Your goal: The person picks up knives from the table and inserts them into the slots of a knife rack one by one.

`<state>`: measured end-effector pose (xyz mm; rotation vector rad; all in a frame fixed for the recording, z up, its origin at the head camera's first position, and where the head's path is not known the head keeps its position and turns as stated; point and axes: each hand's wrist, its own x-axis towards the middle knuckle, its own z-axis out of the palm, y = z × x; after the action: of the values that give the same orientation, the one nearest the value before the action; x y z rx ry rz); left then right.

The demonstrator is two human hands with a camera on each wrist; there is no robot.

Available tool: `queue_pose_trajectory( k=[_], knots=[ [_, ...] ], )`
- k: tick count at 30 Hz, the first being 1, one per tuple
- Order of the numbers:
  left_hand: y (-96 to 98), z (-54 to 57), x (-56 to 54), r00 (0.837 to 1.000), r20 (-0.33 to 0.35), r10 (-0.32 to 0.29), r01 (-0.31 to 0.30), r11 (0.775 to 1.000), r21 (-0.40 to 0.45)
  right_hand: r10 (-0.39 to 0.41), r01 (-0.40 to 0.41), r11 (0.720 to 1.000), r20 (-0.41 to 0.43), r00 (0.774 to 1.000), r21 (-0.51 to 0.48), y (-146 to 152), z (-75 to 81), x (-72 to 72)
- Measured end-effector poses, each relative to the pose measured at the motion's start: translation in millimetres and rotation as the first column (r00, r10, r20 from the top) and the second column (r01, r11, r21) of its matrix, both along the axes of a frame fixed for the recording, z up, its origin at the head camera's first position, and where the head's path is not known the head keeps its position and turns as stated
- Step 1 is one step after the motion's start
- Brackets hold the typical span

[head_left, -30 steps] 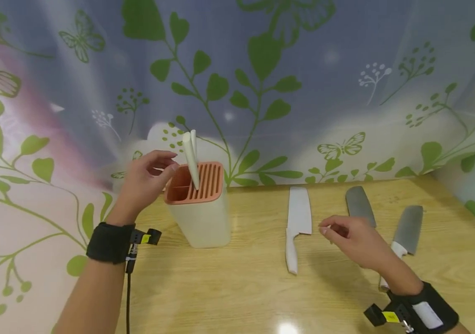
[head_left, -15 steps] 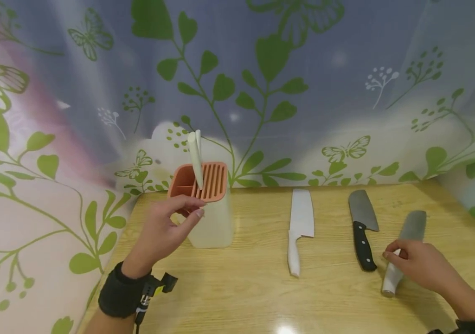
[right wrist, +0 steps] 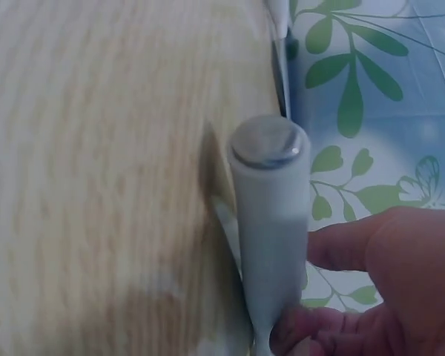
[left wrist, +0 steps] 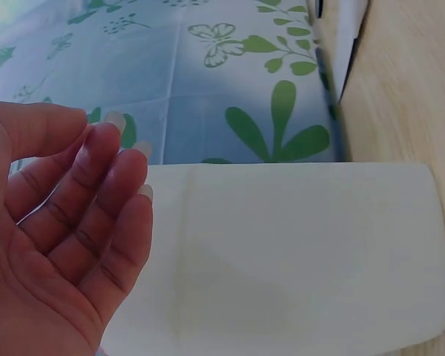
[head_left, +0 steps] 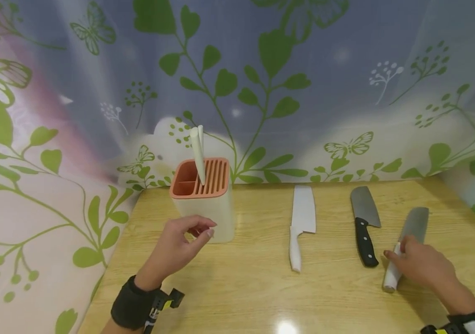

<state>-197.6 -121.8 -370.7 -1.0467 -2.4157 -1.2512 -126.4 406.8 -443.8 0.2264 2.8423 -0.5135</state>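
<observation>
My right hand (head_left: 425, 264) is at the rightmost cleaver, pinching its white handle (head_left: 393, 274) close to the grey blade (head_left: 417, 222). Seen from the right wrist, the handle (right wrist: 271, 222) has a metal end cap, with the thumb (right wrist: 341, 245) beside it and curled fingers (right wrist: 311, 334) near its neck. My left hand (head_left: 179, 246) hovers in front of the cream knife holder (head_left: 216, 218), loosely curled around nothing. In the left wrist view the holder's wall (left wrist: 297, 252) fills the space beyond the fingers. Two white handles (head_left: 198, 155) stick up from the holder's orange slotted top (head_left: 215, 176).
Left of the gripped cleaver lies a black-handled cleaver (head_left: 364, 232). Farther left is an all-white cleaver (head_left: 301, 222), its blade pointing to the back. A leaf-patterned curtain (head_left: 271, 102) hangs along the back edge of the wooden table (head_left: 254, 287).
My right hand has moved right from near the black-handled cleaver to the rightmost one and now grips its handle. My left hand has come down from beside the holder's top to its front.
</observation>
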Motion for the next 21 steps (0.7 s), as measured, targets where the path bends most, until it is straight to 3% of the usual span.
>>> queue_pose_trajectory(
  k=[3, 8, 21],
  knots=[
    [0.0, -4.2, 0.1, 1.0, 0.025, -0.012, 0.012, 1.0, -0.006, -0.028, 0.027, 0.999, 0.056, 0.998, 0.017, -3.4, -0.4, 0.3],
    [0.9, -6.7, -0.3, 0.999, 0.044, -0.023, 0.023, 1.0, -0.015, -0.048, 0.046, 0.999, 0.081, 0.996, 0.029, -5.8, -4.7, 1.0],
    [1.4, -8.3, -0.5, 0.998, 0.058, -0.024, 0.025, 1.0, -0.015, -0.076, 0.075, 0.997, 0.024, 0.997, 0.016, -4.3, -10.3, 1.7]
  ],
)
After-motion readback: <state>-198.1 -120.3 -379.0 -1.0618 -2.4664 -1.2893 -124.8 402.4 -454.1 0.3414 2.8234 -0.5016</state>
